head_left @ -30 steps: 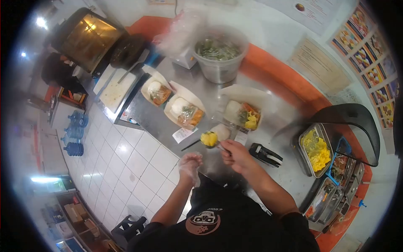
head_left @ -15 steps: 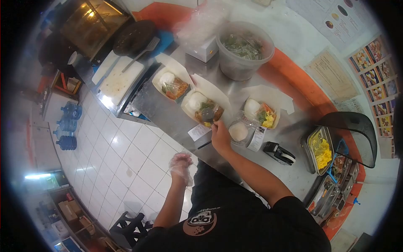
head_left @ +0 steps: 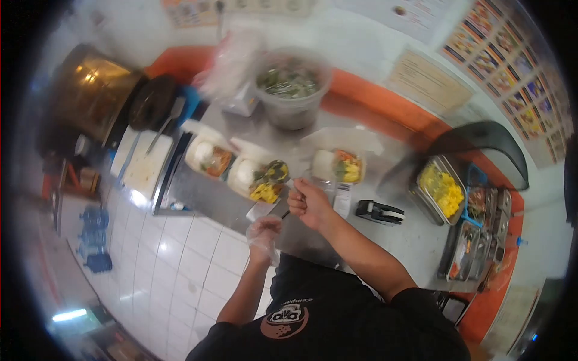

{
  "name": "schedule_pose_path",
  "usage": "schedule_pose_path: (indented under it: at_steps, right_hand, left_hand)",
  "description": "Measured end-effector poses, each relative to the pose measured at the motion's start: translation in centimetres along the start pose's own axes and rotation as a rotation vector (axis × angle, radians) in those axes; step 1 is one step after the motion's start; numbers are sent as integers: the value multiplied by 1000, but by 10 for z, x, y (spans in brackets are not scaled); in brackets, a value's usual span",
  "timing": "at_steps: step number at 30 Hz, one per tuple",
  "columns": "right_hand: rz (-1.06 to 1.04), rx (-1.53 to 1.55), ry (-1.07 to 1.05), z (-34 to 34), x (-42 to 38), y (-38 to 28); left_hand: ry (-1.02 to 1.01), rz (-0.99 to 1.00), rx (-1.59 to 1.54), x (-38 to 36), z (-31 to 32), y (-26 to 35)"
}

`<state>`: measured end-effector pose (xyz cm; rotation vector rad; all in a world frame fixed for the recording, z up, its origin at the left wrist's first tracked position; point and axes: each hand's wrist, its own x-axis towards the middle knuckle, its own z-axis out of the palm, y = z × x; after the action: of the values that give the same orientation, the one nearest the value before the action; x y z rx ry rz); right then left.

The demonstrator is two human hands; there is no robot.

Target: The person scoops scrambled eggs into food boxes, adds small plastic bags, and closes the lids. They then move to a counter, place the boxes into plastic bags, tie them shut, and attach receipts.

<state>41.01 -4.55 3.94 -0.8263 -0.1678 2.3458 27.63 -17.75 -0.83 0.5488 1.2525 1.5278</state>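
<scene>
My right hand [head_left: 310, 203] is bare and closed around the handle of a ladle-like spoon [head_left: 277, 171]. The round bowl of the spoon hangs over the middle open paper food box [head_left: 244, 174], which holds a white mound, greens and yellow shredded food. My left hand [head_left: 264, 237], in a clear plastic glove, is curled near the dark handle end, and its grasp is hidden. Under the box's front corner lies a white paper slip [head_left: 259, 210]. Another open box [head_left: 208, 157] sits to the left, and a third [head_left: 338, 165] to the right.
A black tape dispenser [head_left: 380, 212] and a printed receipt [head_left: 342, 200] lie on the steel counter. Rightward stands a metal tray of yellow food [head_left: 445, 189] beside a mesh cover [head_left: 487, 144]. A tub of greens [head_left: 292, 90] stands behind; a cutting board [head_left: 144, 159] is far left.
My right hand has turned and drawn back slightly from the middle box. More yellow food shows in that box. My left hand has come closer to the right. The camera view has shifted.
</scene>
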Motion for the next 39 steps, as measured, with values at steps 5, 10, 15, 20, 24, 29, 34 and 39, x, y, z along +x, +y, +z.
schedule_pose_path:
  at_steps: [5, 10, 15, 20, 24, 29, 34, 39]
  right_hand:
    - [-259, 52, -130, -34, -110, -70]
    - [-845, -415, 715, -191, -194, -141]
    - [-1081, -1099, 1403, -339, -257, -180]
    - [-793, -1293, 1626, -352, -266, -212]
    - [-612, -1539, 1543, -360, -261, -220]
    - [-357, -1706, 1437, -360, -257, -233]
    - [-151, -1847, 1171, -354, -255, -254]
    - [-266, -1755, 913, -386, -258, -280]
  left_hand:
    - [-376, 41, 135, -10, 52, -20]
    - [-831, -17, 94, -22, 136, -28]
    - [-1053, -29, 574, -22, 234, -59]
    - [-850, 128, 675, 18, 347, -152]
    - [-675, 445, 960, 60, 430, -193]
    - [-690, 321, 1155, 90, 467, -211]
    - [-667, 342, 1052, 107, 457, -236]
    - [-677, 455, 971, 112, 450, -244]
